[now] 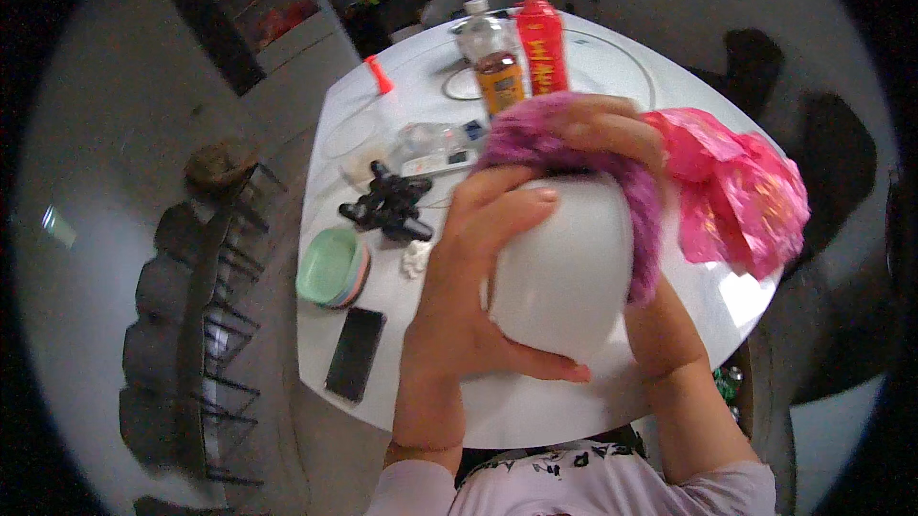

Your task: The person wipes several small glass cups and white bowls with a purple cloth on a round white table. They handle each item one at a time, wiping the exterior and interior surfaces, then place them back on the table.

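Observation:
A smooth white plastic container is lifted above the white table, tilted so that one broad face points up at me. My left hand grips it from the left, with the thumb along its near edge and the fingers over its far left part. A fuzzy purple cloth wraps the container's far edge and right side. Bunched in my right hand, the cloth presses against the container; part of that hand is hidden behind cloth and container. I cannot tell which way the container's opening faces.
On the white table stand a part-filled clear bottle and a red bottle. Leftward lie a black tripod-like object, stacked bowls and a smartphone. Crumpled pink wrapping lies right. Dark chairs line the left.

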### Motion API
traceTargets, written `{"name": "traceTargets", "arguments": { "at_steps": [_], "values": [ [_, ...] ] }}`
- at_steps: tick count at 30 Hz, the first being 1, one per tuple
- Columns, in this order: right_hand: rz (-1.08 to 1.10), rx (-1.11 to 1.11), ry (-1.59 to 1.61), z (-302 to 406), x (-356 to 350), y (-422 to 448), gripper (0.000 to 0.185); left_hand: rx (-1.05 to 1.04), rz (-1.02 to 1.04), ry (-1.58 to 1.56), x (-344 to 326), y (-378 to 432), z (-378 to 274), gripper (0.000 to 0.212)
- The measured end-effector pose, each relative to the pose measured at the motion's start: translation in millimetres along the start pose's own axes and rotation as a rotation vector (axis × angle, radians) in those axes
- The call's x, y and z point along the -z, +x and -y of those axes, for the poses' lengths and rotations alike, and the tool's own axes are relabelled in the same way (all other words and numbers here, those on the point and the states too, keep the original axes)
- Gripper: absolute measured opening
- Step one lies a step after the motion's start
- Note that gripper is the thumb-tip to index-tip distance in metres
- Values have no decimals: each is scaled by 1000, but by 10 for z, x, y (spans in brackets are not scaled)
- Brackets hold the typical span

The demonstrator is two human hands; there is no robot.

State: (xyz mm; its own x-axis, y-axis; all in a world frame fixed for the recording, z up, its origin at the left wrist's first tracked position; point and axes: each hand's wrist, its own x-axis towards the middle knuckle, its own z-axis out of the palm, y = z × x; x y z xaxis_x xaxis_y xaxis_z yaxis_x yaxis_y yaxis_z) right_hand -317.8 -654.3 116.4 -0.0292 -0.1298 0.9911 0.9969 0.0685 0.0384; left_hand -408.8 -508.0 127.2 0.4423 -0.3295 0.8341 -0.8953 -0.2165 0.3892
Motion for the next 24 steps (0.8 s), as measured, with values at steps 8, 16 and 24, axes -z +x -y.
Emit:
{"name": "traceTargets", "arguments": {
  "at_steps": [8,16,24],
  "values": [
    [165,384,-271,455,58,152,23,676,-304,-770,-116,-131,-313,128],
    [91,23,-85,503,66,149,33,185,129,-172,89,-147,-133,107],
    [15,151,-217,773,52,-7,38,169,-8,-486,-16,-259,-152,113]
  ]
}}
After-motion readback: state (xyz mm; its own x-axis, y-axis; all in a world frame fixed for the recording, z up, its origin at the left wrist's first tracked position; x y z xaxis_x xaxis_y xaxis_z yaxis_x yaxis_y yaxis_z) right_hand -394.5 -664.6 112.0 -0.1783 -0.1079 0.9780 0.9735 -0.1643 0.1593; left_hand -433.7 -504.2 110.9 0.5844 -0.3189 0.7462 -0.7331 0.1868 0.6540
